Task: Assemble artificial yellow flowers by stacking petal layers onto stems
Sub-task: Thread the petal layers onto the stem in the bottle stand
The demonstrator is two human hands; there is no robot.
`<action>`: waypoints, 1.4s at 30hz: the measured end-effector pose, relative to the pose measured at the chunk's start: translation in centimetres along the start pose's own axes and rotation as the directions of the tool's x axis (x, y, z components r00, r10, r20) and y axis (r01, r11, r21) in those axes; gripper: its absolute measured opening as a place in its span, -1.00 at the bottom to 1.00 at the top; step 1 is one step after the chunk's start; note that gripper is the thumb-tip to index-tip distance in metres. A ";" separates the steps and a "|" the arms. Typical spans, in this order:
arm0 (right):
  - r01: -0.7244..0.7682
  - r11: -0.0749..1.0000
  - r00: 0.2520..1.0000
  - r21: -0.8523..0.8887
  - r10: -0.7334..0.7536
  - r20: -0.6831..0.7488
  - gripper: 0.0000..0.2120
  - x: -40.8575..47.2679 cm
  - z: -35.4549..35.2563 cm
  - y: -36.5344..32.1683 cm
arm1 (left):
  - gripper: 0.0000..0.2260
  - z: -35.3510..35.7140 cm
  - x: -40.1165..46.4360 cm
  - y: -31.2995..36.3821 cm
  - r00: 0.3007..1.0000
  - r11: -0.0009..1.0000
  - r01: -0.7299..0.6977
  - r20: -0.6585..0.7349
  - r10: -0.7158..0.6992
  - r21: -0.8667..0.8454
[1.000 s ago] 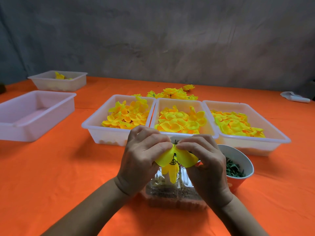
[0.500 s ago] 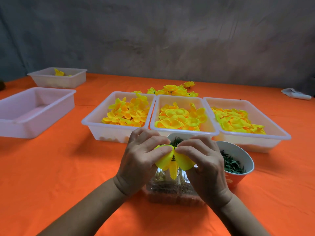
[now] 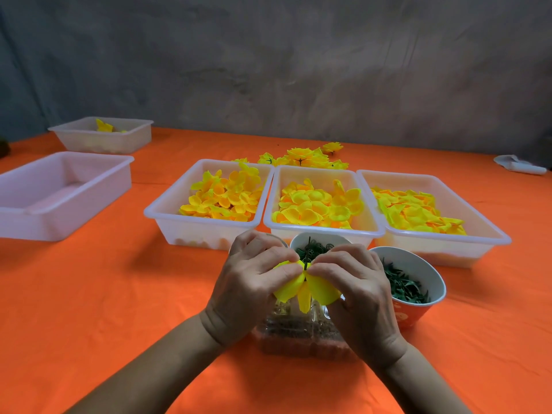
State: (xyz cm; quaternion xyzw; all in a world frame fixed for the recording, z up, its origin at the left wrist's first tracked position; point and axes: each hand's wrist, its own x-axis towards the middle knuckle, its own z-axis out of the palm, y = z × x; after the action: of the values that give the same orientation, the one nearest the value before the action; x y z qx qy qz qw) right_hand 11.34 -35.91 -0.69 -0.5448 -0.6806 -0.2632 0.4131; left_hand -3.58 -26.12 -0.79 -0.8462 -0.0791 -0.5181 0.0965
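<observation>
Both hands are up close together over the middle of the table, working one flower. The left hand (image 3: 251, 282) and the right hand (image 3: 355, 288) each pinch the yellow petal layer (image 3: 316, 289) between thumb and curled fingers, thumbs almost meeting at the dark green stem tip (image 3: 306, 265) that pokes up through its centre. It looks like the seating step — a layer being pushed down the stem onto what is already there.

Next, I'd guess, another layer has to come from one of the three white trays: the left petal tray (image 3: 167, 213), the middle petal tray (image 3: 322, 230) or the right petal tray (image 3: 448, 242). That calls for one hand to let go while the other keeps the stem steady.

Just behind the hands stand a white cup of green parts (image 3: 316, 240) and, to the right, an orange cup of green leaves (image 3: 418, 312). Under the wrists sits a clear plastic box (image 3: 298, 339) — its contents are too blurred to name. Finished flowers (image 3: 301, 158) lie beyond the trays on the orange tablecloth (image 3: 89, 294), two more tubs sit at far left, and a grey wall backs it all.
</observation>
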 end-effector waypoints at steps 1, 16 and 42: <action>-0.001 1.000 1.000 -0.007 0.001 0.004 -0.87 0.0 -0.1 0.0 | -0.69 0.1 -0.1 0.0 1.000 1.000 -0.001 -0.001 0.001 -0.001; 0.061 0.991 0.997 -0.116 -0.055 0.060 -0.77 -0.1 -0.7 -0.4 | -0.67 0.1 -0.8 -0.2 1.000 1.000 0.007 0.025 -0.007 -0.017; -0.278 0.935 0.935 0.221 0.210 0.286 -0.65 0.9 -2.1 -0.3 | -0.78 0.2 1.3 0.3 0.882 0.792 0.463 0.297 -0.366 -0.398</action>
State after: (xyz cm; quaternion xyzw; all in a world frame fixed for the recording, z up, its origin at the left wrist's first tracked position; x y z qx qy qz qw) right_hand 11.59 -37.20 1.12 -0.5967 -0.6834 -0.0454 0.4181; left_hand -2.78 -26.31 0.32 -0.8547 -0.1487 -0.4406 -0.2310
